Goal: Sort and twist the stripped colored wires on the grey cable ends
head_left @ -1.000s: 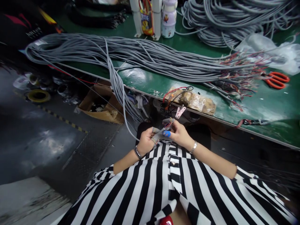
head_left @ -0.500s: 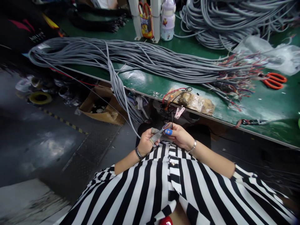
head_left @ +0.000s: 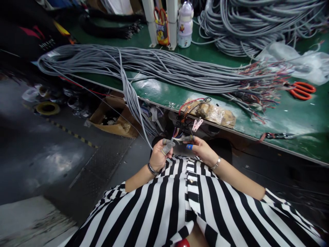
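Both my hands are held close together just below the front edge of a green workbench (head_left: 282,116). My left hand (head_left: 159,156) is closed around the end of one grey cable (head_left: 136,120) that hangs down from the bench; its fingertips wear grey finger cots. My right hand (head_left: 202,149), with a blue cot on the thumb, pinches the coloured wire ends (head_left: 179,134) that fan out of that cable. A big bundle of grey cables (head_left: 154,65) lies across the bench above my hands, its stripped coloured ends (head_left: 259,85) at the right.
Orange scissors (head_left: 302,90) lie at the bench's right. A taped brown pad with wires (head_left: 210,111) and a pink clip (head_left: 197,124) sit at the front edge. A bottle (head_left: 185,24), more cable coils (head_left: 244,24), clear plastic (head_left: 300,60); a cardboard box (head_left: 113,116) on the floor.
My hands have drawn slightly apart, and the coloured wire ends now show fanned between them. The camera has tipped a little, so the bench sits lower in view.
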A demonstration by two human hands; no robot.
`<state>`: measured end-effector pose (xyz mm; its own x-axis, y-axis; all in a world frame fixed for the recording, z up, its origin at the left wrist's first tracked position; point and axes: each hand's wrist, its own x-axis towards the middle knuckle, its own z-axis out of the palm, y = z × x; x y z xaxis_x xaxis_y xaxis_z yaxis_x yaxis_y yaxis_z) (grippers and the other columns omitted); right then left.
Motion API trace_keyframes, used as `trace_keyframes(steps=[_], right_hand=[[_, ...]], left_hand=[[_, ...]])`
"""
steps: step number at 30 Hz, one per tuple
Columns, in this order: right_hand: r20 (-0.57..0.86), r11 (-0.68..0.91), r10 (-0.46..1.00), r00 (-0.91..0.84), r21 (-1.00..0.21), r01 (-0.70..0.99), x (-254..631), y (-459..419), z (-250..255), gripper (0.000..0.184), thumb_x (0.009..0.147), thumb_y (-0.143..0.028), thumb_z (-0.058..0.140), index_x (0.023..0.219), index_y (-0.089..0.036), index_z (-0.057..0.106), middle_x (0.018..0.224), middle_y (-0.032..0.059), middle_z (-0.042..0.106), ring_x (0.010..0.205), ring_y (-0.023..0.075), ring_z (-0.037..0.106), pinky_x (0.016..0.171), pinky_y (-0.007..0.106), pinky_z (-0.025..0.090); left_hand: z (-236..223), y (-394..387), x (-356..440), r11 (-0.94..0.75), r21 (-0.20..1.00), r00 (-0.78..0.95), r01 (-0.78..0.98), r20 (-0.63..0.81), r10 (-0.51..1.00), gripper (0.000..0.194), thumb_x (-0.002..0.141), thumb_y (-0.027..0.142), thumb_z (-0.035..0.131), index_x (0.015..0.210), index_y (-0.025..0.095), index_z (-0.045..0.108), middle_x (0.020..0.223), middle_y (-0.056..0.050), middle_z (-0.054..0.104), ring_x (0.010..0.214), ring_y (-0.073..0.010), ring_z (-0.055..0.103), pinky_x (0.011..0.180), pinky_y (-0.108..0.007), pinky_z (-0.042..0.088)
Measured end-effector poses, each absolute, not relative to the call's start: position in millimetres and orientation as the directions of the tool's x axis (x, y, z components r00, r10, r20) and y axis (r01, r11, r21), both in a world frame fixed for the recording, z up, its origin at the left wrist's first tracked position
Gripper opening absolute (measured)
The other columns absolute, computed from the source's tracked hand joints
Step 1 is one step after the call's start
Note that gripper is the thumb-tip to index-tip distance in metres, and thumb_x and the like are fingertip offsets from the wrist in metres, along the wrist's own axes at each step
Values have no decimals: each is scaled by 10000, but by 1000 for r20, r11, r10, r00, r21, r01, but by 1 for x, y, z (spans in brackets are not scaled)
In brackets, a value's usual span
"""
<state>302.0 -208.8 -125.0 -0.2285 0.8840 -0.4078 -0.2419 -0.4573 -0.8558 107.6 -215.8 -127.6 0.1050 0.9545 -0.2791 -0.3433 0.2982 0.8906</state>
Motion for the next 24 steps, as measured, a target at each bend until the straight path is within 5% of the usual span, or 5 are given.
trace_keyframes(steps=[5, 11, 14, 18, 24], right_hand=[[-257, -368, 916, -308, -844, -390, 305, -210, -114, 555, 655, -400, 779, 1151, -208, 620, 956, 50, 658, 480, 34, 256, 408, 208, 136], [-287, -341, 936, -204, -883, -322, 291, -209, -114, 388, 660, -440, 782, 907, -157, 684, 746, 18, 622, 505, 61, 378, 448, 203, 288], [-156, -174, 982, -111, -968, -182, 291, -208, -118, 284, 687, -417, 764, 795, -167, 682, 796, 30, 626, 649, 121, 518, 605, 263, 443], [87, 100, 990, -112, -989, 113, 296, -206, -119, 212, 741, -388, 718, 719, -180, 685, 901, 62, 646, 844, 187, 593, 780, 327, 486], [135, 177, 974, -181, -953, 244, 303, -207, -124, 469, 776, -495, 676, 1123, -180, 653, 990, 85, 680, 912, 226, 628, 846, 370, 494]], left_hand=[[-132, -218, 107, 301, 914, 141, -271, -272, 952, 417, 659, 487, 774, 777, 148, 563, 514, 52, 570, 378, -43, 460, 363, -143, 343], [-136, -219, 104, 316, 945, 255, -78, -288, 923, 390, 708, 482, 741, 807, 138, 586, 524, 45, 575, 389, -42, 467, 391, -150, 372], [-130, -216, 105, 306, 951, 400, 43, -297, 867, 368, 674, 438, 776, 755, 131, 589, 514, 46, 562, 397, -40, 457, 396, -149, 360], [-127, -212, 106, 251, 964, 525, 91, -260, 810, 351, 620, 373, 817, 706, 127, 582, 568, 38, 577, 456, -44, 496, 447, -152, 405], [-136, -213, 100, 295, 952, 350, 76, -303, 887, 332, 732, 432, 724, 787, 140, 575, 528, 52, 551, 388, -37, 437, 390, -146, 352]])
